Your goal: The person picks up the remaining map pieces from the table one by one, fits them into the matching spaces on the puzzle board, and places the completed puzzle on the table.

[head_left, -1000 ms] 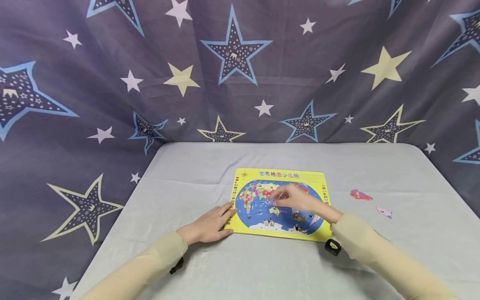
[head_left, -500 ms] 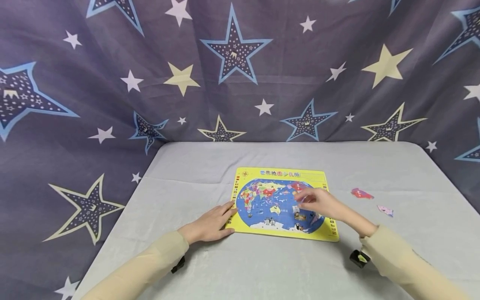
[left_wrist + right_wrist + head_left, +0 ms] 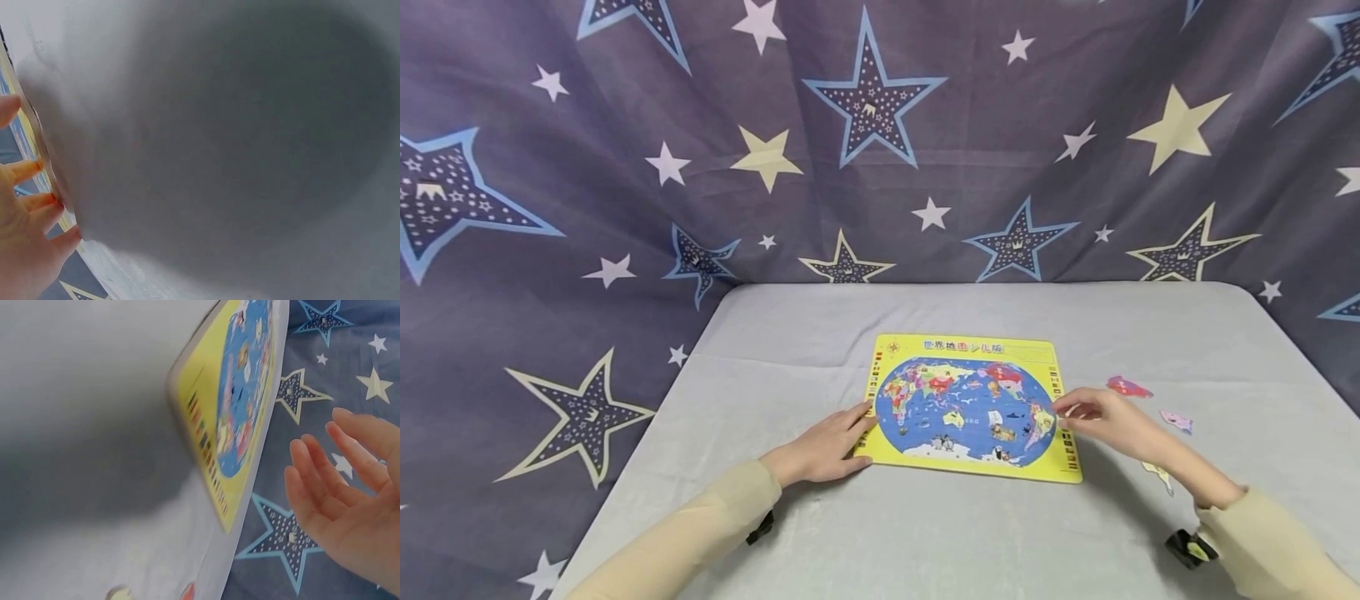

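Note:
A yellow-bordered world map puzzle board (image 3: 977,473) lies flat on the table in the head view. My left hand (image 3: 823,446) rests at its left edge, fingers spread onto the border; the left wrist view shows the fingertips along that edge. Above the board's right border hovers my right hand (image 3: 1108,421), fingers loosely bent. In the right wrist view the fingers (image 3: 306,481) are apart and nothing shows between them. To the right on the table lie a red-and-pink puzzle piece (image 3: 1129,387) and a pink piece (image 3: 1176,421). A yellowish piece (image 3: 1159,475) is partly covered by my right forearm.
The table (image 3: 805,333) has a light grey cloth. Behind it and at the left hangs a dark curtain (image 3: 820,192) with stars. Dark wrist devices sit under both cuffs, the right one (image 3: 1191,550) close above the cloth.
My right hand has moved right, from the middle of the map to the board's right border. The yellowish piece has come into view beside the forearm. My left hand has stayed put.

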{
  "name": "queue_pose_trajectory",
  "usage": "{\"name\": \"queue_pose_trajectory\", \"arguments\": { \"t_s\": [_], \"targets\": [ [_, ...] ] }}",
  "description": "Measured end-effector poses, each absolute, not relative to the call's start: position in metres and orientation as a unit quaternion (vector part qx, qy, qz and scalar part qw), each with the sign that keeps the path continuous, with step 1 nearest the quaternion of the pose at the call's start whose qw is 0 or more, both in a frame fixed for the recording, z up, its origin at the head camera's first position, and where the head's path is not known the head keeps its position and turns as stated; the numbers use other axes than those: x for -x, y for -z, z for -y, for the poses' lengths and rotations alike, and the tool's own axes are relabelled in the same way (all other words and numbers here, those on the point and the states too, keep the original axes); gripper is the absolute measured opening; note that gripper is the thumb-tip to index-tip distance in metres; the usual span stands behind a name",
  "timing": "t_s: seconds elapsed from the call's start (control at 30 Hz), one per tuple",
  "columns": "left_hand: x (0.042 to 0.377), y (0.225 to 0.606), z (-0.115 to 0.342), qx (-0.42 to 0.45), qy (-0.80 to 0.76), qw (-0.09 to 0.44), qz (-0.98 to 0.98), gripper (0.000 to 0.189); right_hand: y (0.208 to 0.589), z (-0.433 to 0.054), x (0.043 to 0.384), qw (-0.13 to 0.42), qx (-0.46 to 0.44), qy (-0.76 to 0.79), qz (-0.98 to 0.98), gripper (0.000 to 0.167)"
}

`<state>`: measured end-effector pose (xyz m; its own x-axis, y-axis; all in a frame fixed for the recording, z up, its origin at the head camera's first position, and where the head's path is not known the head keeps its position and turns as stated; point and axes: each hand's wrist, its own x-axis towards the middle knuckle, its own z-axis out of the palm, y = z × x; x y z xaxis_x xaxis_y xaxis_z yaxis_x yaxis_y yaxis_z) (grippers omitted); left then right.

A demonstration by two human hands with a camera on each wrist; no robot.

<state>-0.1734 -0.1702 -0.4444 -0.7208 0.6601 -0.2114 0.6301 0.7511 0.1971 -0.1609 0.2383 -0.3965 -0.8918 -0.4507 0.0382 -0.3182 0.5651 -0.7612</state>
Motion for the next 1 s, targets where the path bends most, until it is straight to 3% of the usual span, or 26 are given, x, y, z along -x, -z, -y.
{"name": "queue_pose_trajectory", "arguments": {
  "t_s": [0.37,0.7,1.0],
  "targets": [
    [0.174,0.45,0.169,-0.344,-0.06,0.136,-0.927,0.062,0.407,-0.27,0.148,0.037,0.226,0.389,-0.892,0.019],
    [0.172,0.446,0.168,-0.345,-0.056,0.14,-0.927,0.062,0.412,-0.3,0.138,0.092,0.199,0.391,-0.894,0.025],
    [0.172,0.446,0.171,-0.343,-0.061,0.14,-0.927,0.062,0.426,-0.325,0.136,0.068,0.247,0.409,-0.876,0.024]
  ]
}}
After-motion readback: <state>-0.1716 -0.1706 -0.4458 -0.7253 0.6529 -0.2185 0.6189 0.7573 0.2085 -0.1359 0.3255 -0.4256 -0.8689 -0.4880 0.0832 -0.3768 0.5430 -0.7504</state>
